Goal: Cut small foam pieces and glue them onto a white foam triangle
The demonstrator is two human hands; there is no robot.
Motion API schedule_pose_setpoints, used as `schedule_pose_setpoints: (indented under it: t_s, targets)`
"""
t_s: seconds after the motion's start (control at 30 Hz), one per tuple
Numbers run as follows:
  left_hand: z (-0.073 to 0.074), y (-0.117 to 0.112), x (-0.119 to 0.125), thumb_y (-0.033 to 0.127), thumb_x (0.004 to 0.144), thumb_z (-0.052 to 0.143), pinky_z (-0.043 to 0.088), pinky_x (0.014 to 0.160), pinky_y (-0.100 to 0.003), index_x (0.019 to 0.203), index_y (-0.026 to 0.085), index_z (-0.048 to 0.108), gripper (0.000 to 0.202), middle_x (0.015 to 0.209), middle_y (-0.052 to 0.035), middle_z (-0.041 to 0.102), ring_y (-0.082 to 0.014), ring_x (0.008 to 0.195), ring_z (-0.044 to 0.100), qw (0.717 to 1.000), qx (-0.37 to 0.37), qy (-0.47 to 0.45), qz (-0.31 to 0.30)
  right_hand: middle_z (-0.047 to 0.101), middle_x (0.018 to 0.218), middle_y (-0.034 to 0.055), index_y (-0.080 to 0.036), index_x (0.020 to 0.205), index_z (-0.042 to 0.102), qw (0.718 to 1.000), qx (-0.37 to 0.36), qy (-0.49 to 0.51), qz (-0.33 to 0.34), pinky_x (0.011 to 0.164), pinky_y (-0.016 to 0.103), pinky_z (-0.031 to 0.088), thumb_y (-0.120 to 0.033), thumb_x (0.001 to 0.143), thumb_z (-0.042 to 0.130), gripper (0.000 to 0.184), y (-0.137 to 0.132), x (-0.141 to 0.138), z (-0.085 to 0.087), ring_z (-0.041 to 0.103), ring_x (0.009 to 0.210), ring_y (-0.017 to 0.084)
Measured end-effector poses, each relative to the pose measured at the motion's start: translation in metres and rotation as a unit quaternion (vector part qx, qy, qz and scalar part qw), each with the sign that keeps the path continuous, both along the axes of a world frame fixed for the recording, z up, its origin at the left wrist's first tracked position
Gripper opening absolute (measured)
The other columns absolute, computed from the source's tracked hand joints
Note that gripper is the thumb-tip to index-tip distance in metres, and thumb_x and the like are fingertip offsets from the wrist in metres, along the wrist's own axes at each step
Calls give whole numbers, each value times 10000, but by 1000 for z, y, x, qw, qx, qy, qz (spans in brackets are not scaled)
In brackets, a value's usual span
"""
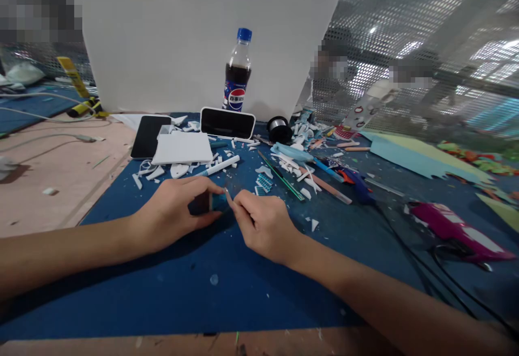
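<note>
The place looks like a craft workshop: white and pale-blue offcuts litter the far part of a blue-topped counter, beside a black spool of silvery wire; a dark-blue corded tool with an orange tip lies to the right.

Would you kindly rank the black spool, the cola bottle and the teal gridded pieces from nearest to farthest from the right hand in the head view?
1. Teal gridded pieces: just beyond the right hand.
2. Black spool: farther back, slightly right of the pieces.
3. Cola bottle: at the back, behind the white-framed phone.
</note>
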State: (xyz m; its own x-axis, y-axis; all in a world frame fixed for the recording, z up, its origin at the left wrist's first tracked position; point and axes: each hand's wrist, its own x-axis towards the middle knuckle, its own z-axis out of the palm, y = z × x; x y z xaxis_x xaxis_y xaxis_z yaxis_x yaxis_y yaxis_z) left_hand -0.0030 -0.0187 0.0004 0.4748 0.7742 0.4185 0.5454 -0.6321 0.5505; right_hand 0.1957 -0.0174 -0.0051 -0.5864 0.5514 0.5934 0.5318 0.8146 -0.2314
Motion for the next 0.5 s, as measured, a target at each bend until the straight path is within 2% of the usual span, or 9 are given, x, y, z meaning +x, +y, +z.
schedule_pose_setpoints:
  t_s: [0.13,0.27,0.5]
  targets:
    - [-3,-4,0,301,823,571,485,558,-227,946,218,602,152,740,1,661,-132,610,620,1000,18,1,7,390,495,-46,-195,657,410,1000,-5,8,0,443,206,250,-154,911,381,259,0,0,1,352,415,79]
    - [-1,-4,1,305,826,564,472,549,-228,944,219,601,151,686,11,639,-127,572,594,999,37,3,19,385,491,-57,-194,652,416,1000,-2,24,-13,435,199,255,-154,888,425,239,-2,0,1,340,402,68]
    - [2,-1,3,329,807,580,457,535,-231,911,207,603,162,633,28,617,-124,536,576,999,16,-4,43,340,479,-74,-197,632,392,999,4,38,-18,427,190,259,-148,864,457,246,-3,-2,2,329,385,53]
